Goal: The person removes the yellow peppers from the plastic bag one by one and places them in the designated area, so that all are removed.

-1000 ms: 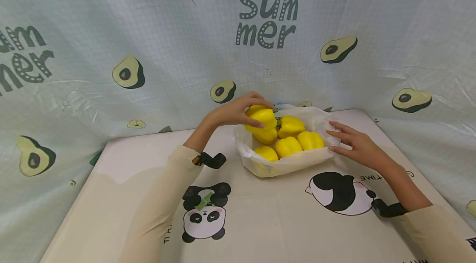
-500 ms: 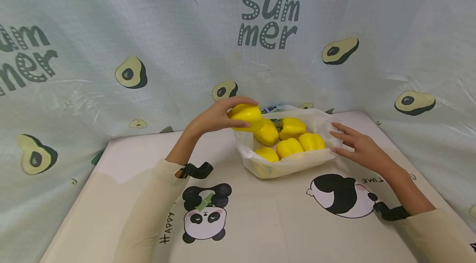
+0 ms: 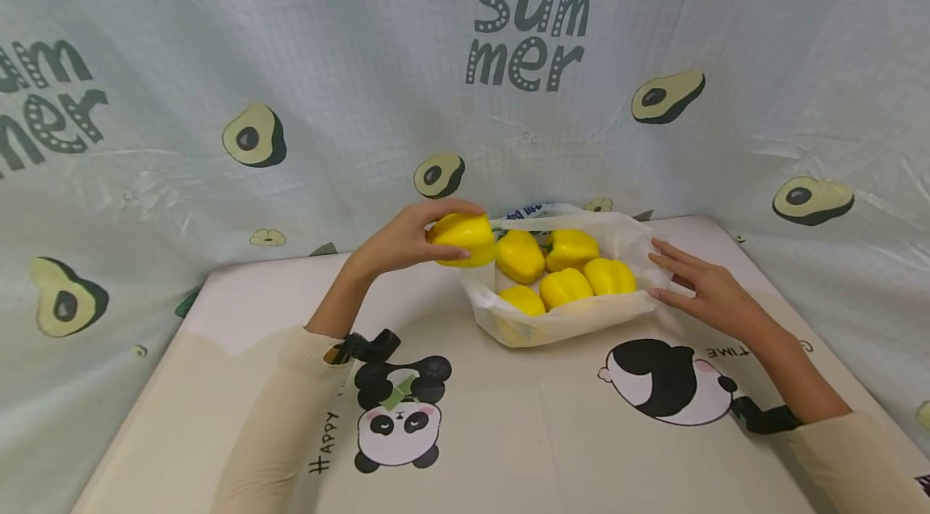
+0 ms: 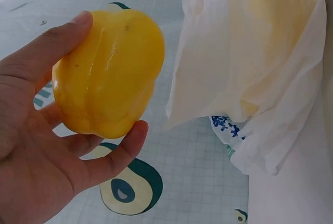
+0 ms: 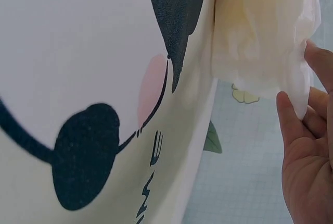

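My left hand (image 3: 403,240) grips a yellow bell pepper (image 3: 465,240) above the left rim of a white plastic bag (image 3: 567,324). In the left wrist view, the thumb and fingertips hold the pepper (image 4: 109,75) from opposite sides, apart from the bag (image 4: 250,52). Several more yellow bell peppers (image 3: 565,286) lie inside the bag, whose mouth is spread wide. At the bag's right side, my right hand (image 3: 708,288) holds its edge. The right wrist view has the bag's corner (image 5: 297,86) between the thumb and fingers of that hand (image 5: 309,166).
The bag stands near the back of a table with a panda-print cover (image 3: 508,433). Behind it hangs a pale curtain (image 3: 349,110) with avocado prints. A dark strap mount (image 3: 370,346) sits on the left wrist and another (image 3: 763,415) on the right.
My left hand has carried the bell pepper leftward, from over the bag's contents to its left rim. The right hand stays at the bag's right side.
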`<state>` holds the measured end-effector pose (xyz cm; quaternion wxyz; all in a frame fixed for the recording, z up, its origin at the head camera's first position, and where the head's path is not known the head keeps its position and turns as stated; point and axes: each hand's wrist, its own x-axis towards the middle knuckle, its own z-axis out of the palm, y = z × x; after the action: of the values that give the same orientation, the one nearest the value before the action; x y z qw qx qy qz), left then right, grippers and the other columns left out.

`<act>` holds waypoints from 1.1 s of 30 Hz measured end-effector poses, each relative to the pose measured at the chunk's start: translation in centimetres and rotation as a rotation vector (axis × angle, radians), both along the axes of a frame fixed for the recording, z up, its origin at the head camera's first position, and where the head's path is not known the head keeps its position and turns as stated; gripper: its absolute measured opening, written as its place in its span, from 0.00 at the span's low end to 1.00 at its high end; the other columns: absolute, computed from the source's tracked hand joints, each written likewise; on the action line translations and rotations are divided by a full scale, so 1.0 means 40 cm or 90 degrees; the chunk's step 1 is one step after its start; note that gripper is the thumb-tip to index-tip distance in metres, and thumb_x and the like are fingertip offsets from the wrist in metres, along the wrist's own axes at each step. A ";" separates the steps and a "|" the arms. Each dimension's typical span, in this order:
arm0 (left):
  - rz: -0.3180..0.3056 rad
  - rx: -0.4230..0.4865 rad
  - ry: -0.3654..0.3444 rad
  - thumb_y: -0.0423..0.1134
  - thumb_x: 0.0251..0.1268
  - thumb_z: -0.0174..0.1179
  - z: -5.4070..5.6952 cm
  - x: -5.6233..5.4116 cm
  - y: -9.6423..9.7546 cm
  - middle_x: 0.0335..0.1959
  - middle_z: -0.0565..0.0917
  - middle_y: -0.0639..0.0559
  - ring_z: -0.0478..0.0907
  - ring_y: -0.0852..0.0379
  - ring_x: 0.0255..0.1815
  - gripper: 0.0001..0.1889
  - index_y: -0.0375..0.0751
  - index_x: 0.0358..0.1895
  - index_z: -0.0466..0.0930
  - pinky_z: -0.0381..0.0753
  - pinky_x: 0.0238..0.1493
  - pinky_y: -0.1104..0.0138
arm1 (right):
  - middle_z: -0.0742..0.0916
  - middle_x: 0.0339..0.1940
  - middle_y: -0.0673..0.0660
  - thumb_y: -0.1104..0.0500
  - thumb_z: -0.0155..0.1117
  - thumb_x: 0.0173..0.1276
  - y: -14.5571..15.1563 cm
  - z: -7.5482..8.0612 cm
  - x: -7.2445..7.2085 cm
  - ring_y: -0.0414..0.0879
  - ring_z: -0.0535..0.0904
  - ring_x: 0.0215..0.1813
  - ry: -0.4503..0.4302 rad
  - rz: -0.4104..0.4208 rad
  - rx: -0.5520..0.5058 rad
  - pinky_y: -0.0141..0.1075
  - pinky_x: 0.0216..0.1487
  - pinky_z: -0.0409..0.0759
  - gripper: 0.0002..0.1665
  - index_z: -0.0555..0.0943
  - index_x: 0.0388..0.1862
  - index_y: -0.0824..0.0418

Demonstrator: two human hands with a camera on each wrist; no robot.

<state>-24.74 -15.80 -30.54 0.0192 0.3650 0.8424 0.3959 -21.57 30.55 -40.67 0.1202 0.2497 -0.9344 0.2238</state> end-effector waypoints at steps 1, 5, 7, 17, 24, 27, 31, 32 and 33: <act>-0.002 0.001 0.000 0.39 0.62 0.73 -0.002 0.002 -0.002 0.67 0.78 0.53 0.73 0.52 0.62 0.31 0.48 0.69 0.76 0.75 0.66 0.54 | 0.70 0.76 0.69 0.55 0.75 0.64 0.001 0.000 0.000 0.68 0.80 0.61 0.002 0.002 0.000 0.53 0.52 0.83 0.39 0.73 0.71 0.69; -0.004 0.007 -0.011 0.38 0.62 0.73 -0.006 0.013 -0.016 0.68 0.77 0.53 0.73 0.52 0.62 0.31 0.47 0.69 0.76 0.76 0.66 0.54 | 0.70 0.75 0.69 0.56 0.76 0.64 0.000 -0.001 -0.003 0.68 0.80 0.60 0.005 0.008 -0.006 0.53 0.51 0.83 0.38 0.74 0.69 0.69; 0.005 0.011 -0.018 0.38 0.62 0.73 -0.006 0.019 -0.026 0.68 0.77 0.53 0.73 0.52 0.62 0.31 0.48 0.69 0.76 0.76 0.65 0.53 | 0.70 0.75 0.69 0.56 0.76 0.64 -0.002 0.000 -0.006 0.69 0.79 0.61 0.005 0.013 -0.007 0.53 0.51 0.83 0.37 0.75 0.68 0.69; 0.029 0.018 -0.029 0.38 0.65 0.71 -0.010 0.032 -0.061 0.70 0.75 0.51 0.73 0.49 0.63 0.30 0.48 0.70 0.75 0.80 0.61 0.53 | 0.71 0.75 0.68 0.56 0.76 0.63 0.004 0.006 -0.017 0.69 0.78 0.63 0.016 0.010 0.010 0.54 0.49 0.85 0.36 0.77 0.67 0.70; 0.043 0.015 -0.025 0.38 0.65 0.70 -0.024 0.049 -0.088 0.74 0.72 0.52 0.66 0.49 0.74 0.29 0.49 0.70 0.77 0.77 0.66 0.48 | 0.71 0.75 0.68 0.56 0.76 0.64 0.007 0.002 -0.020 0.70 0.76 0.64 0.010 0.010 0.006 0.54 0.50 0.84 0.36 0.76 0.67 0.69; 0.057 0.018 -0.018 0.38 0.65 0.70 -0.025 0.059 -0.103 0.73 0.72 0.52 0.66 0.49 0.74 0.28 0.48 0.69 0.77 0.76 0.66 0.47 | 0.71 0.75 0.68 0.56 0.76 0.64 0.008 0.001 -0.021 0.70 0.76 0.64 0.013 0.012 0.009 0.54 0.50 0.84 0.36 0.76 0.67 0.69; 0.078 0.017 -0.005 0.37 0.65 0.70 -0.031 0.072 -0.126 0.70 0.73 0.48 0.68 0.47 0.70 0.28 0.47 0.69 0.77 0.74 0.66 0.45 | 0.71 0.75 0.68 0.56 0.75 0.64 0.008 0.003 -0.022 0.69 0.77 0.63 0.019 0.014 0.010 0.55 0.50 0.84 0.36 0.76 0.67 0.69; 0.084 0.012 -0.001 0.37 0.64 0.71 -0.032 0.076 -0.131 0.69 0.73 0.48 0.68 0.46 0.69 0.29 0.48 0.69 0.77 0.74 0.66 0.45 | 0.71 0.75 0.68 0.56 0.76 0.64 0.008 0.003 -0.021 0.69 0.77 0.63 0.021 0.016 0.009 0.55 0.50 0.84 0.36 0.77 0.67 0.69; 0.089 0.006 0.001 0.37 0.64 0.71 -0.033 0.079 -0.136 0.67 0.72 0.47 0.68 0.46 0.67 0.29 0.48 0.69 0.77 0.74 0.65 0.45 | 0.71 0.75 0.68 0.56 0.76 0.64 0.008 0.004 -0.021 0.68 0.78 0.63 0.023 0.017 0.008 0.55 0.49 0.84 0.36 0.77 0.67 0.69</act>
<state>-21.58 -21.24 -31.86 -0.0109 0.3056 0.8640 0.4000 -22.43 30.88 -40.52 0.1328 0.2669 -0.9300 0.2150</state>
